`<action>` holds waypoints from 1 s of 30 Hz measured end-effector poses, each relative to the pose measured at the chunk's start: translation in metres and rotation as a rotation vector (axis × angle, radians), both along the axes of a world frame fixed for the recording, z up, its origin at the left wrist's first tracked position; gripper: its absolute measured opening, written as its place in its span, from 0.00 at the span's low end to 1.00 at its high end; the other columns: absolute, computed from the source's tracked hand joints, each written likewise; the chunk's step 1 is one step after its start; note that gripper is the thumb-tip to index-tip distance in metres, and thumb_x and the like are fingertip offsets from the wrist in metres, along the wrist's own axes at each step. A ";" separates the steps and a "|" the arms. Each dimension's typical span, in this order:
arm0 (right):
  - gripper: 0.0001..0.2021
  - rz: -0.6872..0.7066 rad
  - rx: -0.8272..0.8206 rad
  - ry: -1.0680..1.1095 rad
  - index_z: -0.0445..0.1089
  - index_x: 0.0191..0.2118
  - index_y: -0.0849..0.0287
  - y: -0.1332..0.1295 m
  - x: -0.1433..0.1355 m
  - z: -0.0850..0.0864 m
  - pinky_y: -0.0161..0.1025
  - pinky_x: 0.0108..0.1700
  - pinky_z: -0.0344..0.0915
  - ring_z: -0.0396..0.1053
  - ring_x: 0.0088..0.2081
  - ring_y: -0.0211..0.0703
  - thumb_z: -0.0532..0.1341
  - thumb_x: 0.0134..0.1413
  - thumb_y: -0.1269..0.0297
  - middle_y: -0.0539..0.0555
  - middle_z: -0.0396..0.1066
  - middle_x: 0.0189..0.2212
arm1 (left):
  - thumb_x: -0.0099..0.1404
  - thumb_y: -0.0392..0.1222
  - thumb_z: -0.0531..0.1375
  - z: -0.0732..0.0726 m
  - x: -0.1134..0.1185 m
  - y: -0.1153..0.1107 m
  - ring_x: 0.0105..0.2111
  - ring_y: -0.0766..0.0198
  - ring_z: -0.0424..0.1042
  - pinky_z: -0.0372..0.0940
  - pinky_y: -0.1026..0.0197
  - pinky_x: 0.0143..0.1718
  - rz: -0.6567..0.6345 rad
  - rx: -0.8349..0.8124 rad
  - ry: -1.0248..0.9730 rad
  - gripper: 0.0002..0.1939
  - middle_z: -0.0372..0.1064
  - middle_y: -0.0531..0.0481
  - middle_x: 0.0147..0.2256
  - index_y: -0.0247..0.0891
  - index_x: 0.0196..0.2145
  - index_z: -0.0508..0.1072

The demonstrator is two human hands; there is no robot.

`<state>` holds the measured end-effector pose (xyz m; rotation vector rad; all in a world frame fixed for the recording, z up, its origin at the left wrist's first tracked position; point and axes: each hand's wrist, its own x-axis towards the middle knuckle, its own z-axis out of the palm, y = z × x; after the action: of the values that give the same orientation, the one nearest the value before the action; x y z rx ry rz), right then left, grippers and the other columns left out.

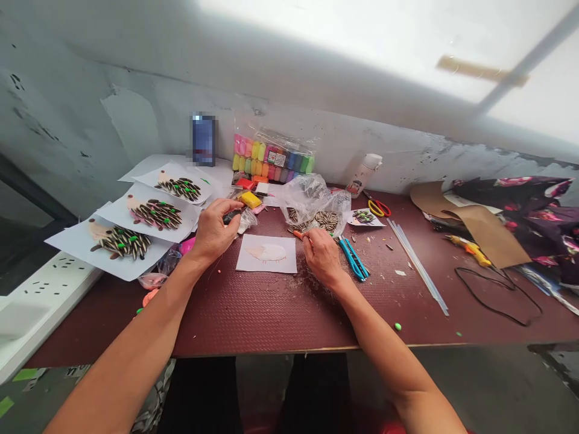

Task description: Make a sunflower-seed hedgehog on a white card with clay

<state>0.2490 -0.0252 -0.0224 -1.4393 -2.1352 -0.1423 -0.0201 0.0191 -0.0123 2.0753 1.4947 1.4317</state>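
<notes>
My left hand (213,234) is closed, thumb and fingers around a small black lump (232,217) that looks like modelling clay. A crumpled clear wrapper (248,220) and a yellow block of clay (250,200) lie just beyond it. My right hand (322,256) is closed on a thin orange stick-like tool (297,234); its far end points left, and its exact kind is unclear. Between my hands lies a white card (266,263) with a pale hedgehog shape (271,252) on it. Striped sunflower seeds (323,220) spill from a clear plastic bag (310,196) beyond my right hand.
Papers with seed-covered hedgehogs (156,214) lie at left beside a white power strip (49,289). Coloured clay packs (271,158) stand at the wall. To the right are a blue cutter (354,258), scissors (379,208), glue sticks (418,268), a bottle (364,173) and a glue gun (470,250).
</notes>
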 end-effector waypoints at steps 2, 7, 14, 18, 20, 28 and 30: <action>0.15 0.020 -0.005 0.006 0.69 0.33 0.58 0.000 0.000 -0.001 0.41 0.41 0.59 0.65 0.35 0.47 0.49 0.71 0.65 0.57 0.72 0.31 | 0.63 0.35 0.56 -0.002 0.000 0.000 0.47 0.54 0.75 0.69 0.49 0.53 0.012 0.023 0.086 0.13 0.77 0.43 0.45 0.38 0.43 0.77; 0.17 0.097 -0.027 0.026 0.69 0.30 0.57 -0.003 0.001 -0.001 0.41 0.41 0.61 0.67 0.34 0.46 0.53 0.71 0.61 0.56 0.73 0.30 | 0.64 0.32 0.54 -0.009 0.003 0.000 0.52 0.49 0.71 0.65 0.44 0.58 0.041 0.038 0.315 0.18 0.75 0.40 0.51 0.38 0.49 0.76; 0.09 0.114 -0.011 0.107 0.71 0.35 0.58 -0.005 0.001 0.000 0.41 0.43 0.64 0.70 0.38 0.47 0.56 0.68 0.65 0.57 0.75 0.35 | 0.65 0.30 0.51 -0.023 0.004 0.002 0.55 0.44 0.70 0.62 0.44 0.57 0.073 -0.050 0.549 0.24 0.73 0.32 0.54 0.30 0.57 0.71; 0.09 0.096 -0.008 0.118 0.72 0.38 0.58 -0.004 0.002 -0.001 0.40 0.42 0.64 0.71 0.37 0.47 0.55 0.67 0.68 0.57 0.77 0.36 | 0.65 0.32 0.51 -0.024 0.003 0.002 0.50 0.41 0.72 0.62 0.41 0.53 0.088 -0.073 0.626 0.25 0.77 0.31 0.44 0.30 0.58 0.71; 0.10 0.078 -0.026 0.109 0.73 0.36 0.57 -0.004 0.002 -0.002 0.40 0.40 0.63 0.70 0.35 0.46 0.56 0.67 0.67 0.56 0.77 0.33 | 0.65 0.33 0.52 -0.024 0.003 0.002 0.48 0.40 0.72 0.61 0.41 0.52 0.096 -0.073 0.645 0.25 0.77 0.31 0.42 0.30 0.58 0.72; 0.12 0.061 -0.051 0.045 0.73 0.31 0.58 -0.006 0.000 -0.003 0.37 0.36 0.60 0.69 0.29 0.43 0.58 0.67 0.63 0.55 0.75 0.28 | 0.63 0.35 0.55 -0.019 -0.001 0.007 0.42 0.49 0.73 0.67 0.50 0.45 0.100 -0.034 0.443 0.18 0.74 0.40 0.42 0.36 0.50 0.75; 0.13 0.057 -0.048 0.040 0.73 0.31 0.58 -0.006 0.000 -0.003 0.37 0.36 0.60 0.69 0.29 0.43 0.57 0.67 0.62 0.55 0.75 0.28 | 0.64 0.38 0.57 -0.018 -0.004 0.008 0.40 0.52 0.72 0.68 0.52 0.43 0.100 -0.019 0.369 0.14 0.74 0.43 0.40 0.38 0.47 0.75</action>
<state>0.2490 -0.0310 -0.0256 -1.3947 -2.1588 -0.0409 -0.0242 0.0271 -0.0301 2.3800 1.7570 1.0993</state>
